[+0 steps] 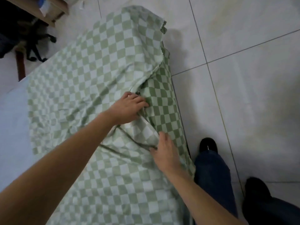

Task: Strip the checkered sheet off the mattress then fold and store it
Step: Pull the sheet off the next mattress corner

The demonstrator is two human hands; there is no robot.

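**Head view, looking down across the bed.**

- Checkered sheet: green and white, and lies over most of the mattress. It runs from the near edge of the view to the far end. A paler flap is turned over onto the darker squares along the right side, which suggests the underside is up there. The cloth is rumpled and creased around both hands.
- Mattress: a pale bare strip shows at the left, where the sheet does not reach. By that sign, stripping is begun but not done.
- Left hand: the arm reaches far across the bed. The fingers are curled into a bunched fold at the edge of the flap and grasp the cloth, probably to draw it toward the right side.
- Right hand: nearer, at the right edge. The thumb and fingers seem to pinch the hemmed fold, though the back of the hand hides the contact. Set apart from the left hand, it would keep that edge taut between the two grips.
- Tiled floor: pale, with dark joints, to the right and far side.
- Black shoe and blue trouser leg: close against the bed's right side, so the person stands there to work.
- Wooden furniture and dark strapped bag: far left, well apart from the hands.
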